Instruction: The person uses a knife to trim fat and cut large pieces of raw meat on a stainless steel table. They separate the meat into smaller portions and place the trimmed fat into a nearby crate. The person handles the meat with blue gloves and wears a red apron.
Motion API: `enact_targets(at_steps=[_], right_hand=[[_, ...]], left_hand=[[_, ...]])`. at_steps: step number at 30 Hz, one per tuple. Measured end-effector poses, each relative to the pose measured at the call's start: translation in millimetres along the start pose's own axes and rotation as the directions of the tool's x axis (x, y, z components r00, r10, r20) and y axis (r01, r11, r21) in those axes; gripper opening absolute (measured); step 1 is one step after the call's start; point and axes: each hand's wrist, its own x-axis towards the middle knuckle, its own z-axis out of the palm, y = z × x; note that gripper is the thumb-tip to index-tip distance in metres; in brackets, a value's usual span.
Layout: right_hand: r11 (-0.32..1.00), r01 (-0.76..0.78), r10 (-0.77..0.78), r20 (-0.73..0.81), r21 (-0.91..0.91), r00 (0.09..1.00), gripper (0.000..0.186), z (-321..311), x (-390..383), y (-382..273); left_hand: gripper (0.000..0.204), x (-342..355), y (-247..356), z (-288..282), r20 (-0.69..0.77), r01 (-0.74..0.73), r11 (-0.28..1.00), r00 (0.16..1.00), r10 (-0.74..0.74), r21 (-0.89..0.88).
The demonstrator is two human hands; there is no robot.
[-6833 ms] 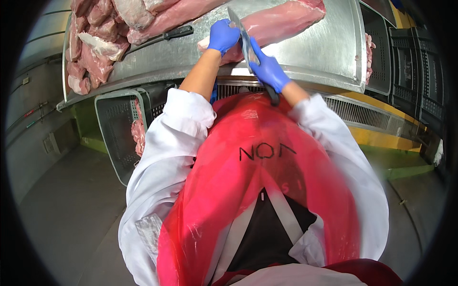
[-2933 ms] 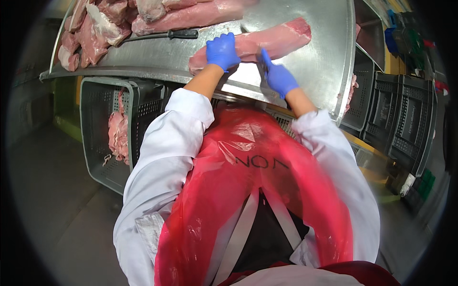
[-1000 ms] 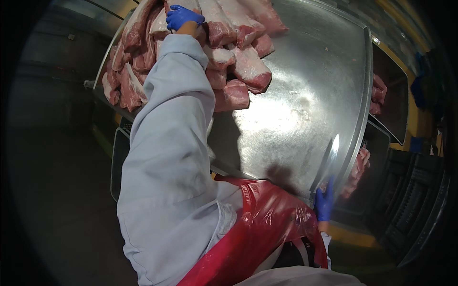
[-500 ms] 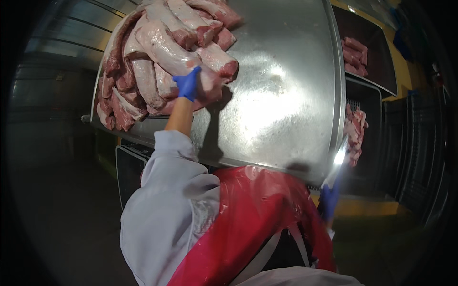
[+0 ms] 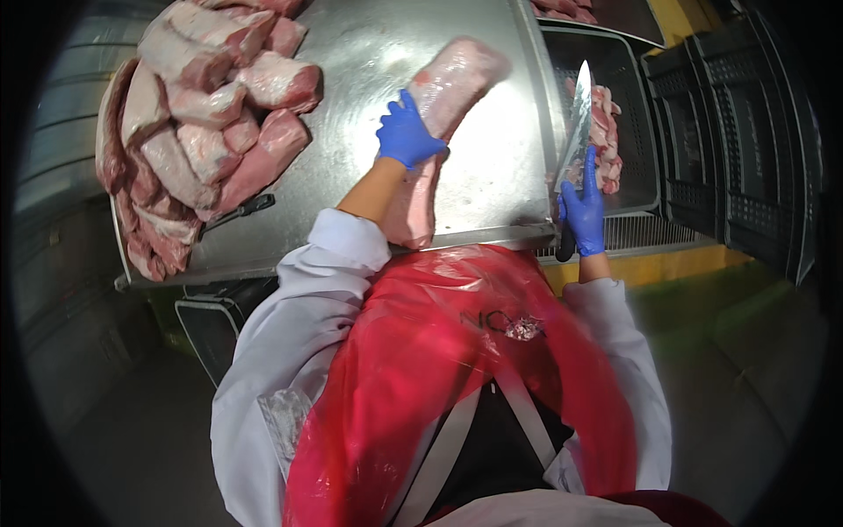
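A long, pale pork loin lies on the steel table in front of me, one end close to the near edge. My left hand, in a blue glove, grips its left side around the middle, thumb across the meat. Off the table's right edge, my right hand, also blue-gloved, holds a knife by its dark handle. The blade points up and away from me, over a black crate. At the left, a pile of similar pork loins covers part of the table.
A dark-handled tool lies beside the pile. The black crate at the right holds meat trimmings; farther back, another holds meat pieces. Stacked dark crates stand at far right. Another dark crate is below the table's left front.
My left hand has drawn the pork loin from the pile rightward onto the bare steel. The knife has swung upright in my right hand, and the view has shifted right.
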Motion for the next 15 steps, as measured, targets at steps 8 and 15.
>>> enact_targets(at_steps=[8, 15], right_hand=[[0.986, -0.028, 0.024, -0.022, -0.162, 0.999, 0.082, 2, -6, 7], [0.994, -0.104, 0.105, 0.065, -0.023, 0.992, 0.081, 8, 15, -1]], left_hand=[[0.120, 91, 66, -9, -0.149, -0.052, 0.994, 0.987, 0.066, 0.100], [0.091, 176, -59, -34, 0.059, -0.041, 0.393, 0.970, 0.237, -0.918]])
